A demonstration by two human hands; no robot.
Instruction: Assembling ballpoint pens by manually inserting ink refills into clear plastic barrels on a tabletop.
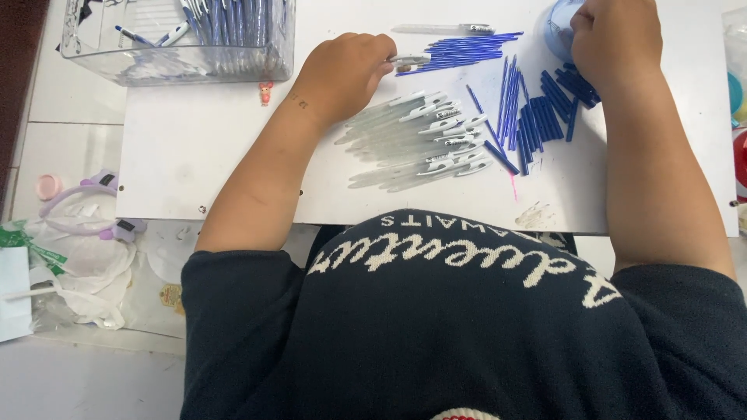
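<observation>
clear pen barrels lie between the hands, left hand pinching one pen, right hand curled on blue refills.

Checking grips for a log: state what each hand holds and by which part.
The left hand pinches one clear plastic pen barrel at its near end. The right hand rests by the blue round container; its grip cannot be told.
</observation>
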